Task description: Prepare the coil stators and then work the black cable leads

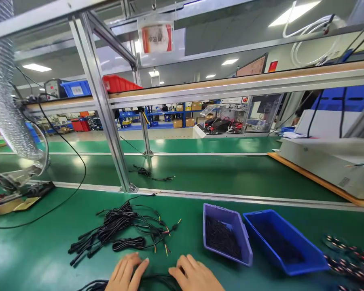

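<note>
At the bottom edge, my left hand [126, 273] is palm down over a bundle of black cables [158, 279], its fingers bent round them. My right hand [195, 275] is curled over the same bundle a little to the right. Both hands' undersides are hidden, and the lower part of the bundle runs out of view. Just beyond my hands is a loose pile of black cables [121, 222] with dark connectors and bare red, yellow and white wire ends. One tied cable coil [129, 243] is at the pile's near side, close to my left fingertips.
A purple bin [247, 248] and a blue bin [312, 264] hold small black parts, right of my hands. Several round parts [348, 258] sit farther right. A metal post [104, 105] rises behind the pile. Another cable [148, 173] rests beyond the rail. A foil duct [6, 89] hangs left.
</note>
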Demonstrator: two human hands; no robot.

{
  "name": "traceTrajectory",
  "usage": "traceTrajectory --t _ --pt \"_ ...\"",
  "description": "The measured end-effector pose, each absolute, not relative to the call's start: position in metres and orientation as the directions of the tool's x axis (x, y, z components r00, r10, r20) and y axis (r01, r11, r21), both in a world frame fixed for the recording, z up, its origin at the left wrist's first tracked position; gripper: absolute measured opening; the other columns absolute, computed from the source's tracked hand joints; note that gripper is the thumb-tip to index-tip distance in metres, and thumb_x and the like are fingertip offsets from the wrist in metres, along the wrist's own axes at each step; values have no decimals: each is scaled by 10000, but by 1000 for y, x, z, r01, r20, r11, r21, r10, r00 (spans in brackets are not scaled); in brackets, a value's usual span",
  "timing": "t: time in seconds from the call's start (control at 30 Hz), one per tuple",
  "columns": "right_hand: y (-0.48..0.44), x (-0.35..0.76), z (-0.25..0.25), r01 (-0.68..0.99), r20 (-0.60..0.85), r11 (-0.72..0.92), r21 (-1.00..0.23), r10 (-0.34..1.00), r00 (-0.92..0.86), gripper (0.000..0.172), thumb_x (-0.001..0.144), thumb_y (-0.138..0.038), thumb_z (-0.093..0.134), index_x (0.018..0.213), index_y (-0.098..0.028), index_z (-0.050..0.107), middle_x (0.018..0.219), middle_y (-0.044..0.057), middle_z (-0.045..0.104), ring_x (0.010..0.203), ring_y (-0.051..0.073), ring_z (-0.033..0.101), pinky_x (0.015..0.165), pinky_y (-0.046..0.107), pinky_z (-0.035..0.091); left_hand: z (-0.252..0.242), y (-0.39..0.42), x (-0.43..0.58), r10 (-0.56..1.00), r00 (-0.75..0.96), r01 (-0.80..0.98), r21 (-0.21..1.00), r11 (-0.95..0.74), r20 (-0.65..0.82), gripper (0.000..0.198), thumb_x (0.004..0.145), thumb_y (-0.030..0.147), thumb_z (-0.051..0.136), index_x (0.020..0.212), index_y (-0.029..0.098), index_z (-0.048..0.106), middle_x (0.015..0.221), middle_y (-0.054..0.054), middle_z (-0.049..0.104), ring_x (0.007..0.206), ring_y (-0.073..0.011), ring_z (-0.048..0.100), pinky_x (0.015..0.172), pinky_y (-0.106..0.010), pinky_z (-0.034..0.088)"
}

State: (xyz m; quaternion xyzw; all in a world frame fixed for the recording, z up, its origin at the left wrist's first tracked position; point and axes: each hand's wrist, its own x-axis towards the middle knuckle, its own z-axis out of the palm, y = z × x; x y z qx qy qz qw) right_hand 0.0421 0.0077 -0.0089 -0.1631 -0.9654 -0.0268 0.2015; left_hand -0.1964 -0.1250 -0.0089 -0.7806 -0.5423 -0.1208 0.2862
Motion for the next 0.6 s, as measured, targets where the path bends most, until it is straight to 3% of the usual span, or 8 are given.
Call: traceTrajectory --t 0.1,0.17,0.2,0.27,0.37,0.5,0.6 --pt "19 73 -7 334 515 934 -125 348 -783 302 842 -246 730 1121 -235 615 961 34 692 812 207 663 671 275 521 9 -103 -169 726 490 871 -308 -383 482 301 1021 245 476 1283 155 594 1095 -94 690 1053 -230 621 961 -309 468" --pt "38 90 19 397 563 896 -198 436 -702 251 907 -280 646 1152 -229 620 1045 70 692 921 236 662 779 325 535 12 -83 -146 745 534 845 -236 -479 399 309 997 217 523 1291 144 584 1108 -99 692 1034 -231 619 970 -324 469" --pt "50 97 35 484 544 852 -201 508 -668 191 945 -231 596 1131 -228 640 1040 72 700 942 236 659 827 342 524 10 -73 -136 777 533 846 -181 -502 334 334 977 242 566 1293 135 583 1104 -107 694 1018 -242 622 956 -336 482" --pt "72 106 63 676 387 731 -91 652 -653 198 953 -120 556 1082 -195 686 1002 87 726 931 251 663 873 381 497 1 -55 -120 854 492 869 -31 -495 170 352 919 282 652 1237 136 618 1061 -110 699 970 -258 632 906 -341 508" --pt "92 109 78 716 298 698 -31 690 -660 60 841 -116 721 850 -171 745 833 86 746 849 278 670 779 369 481 -16 -38 -114 908 419 890 190 -414 15 164 892 198 650 1055 186 671 993 -70 684 881 -216 637 833 -276 512" --pt "98 99 59 709 212 705 -20 696 -686 118 714 -197 873 733 -199 756 772 38 752 806 244 674 721 314 444 -22 -34 -130 927 343 887 272 -372 148 203 912 206 610 1114 199 632 1014 -68 639 912 -206 622 867 -270 491" --pt "97 96 48 724 188 689 -40 716 -672 75 784 -156 817 755 -203 766 784 36 753 821 228 670 727 311 417 -9 -38 -146 951 257 877 371 -304 172 245 823 107 608 1035 228 633 933 -18 637 853 -192 614 819 -257 479"
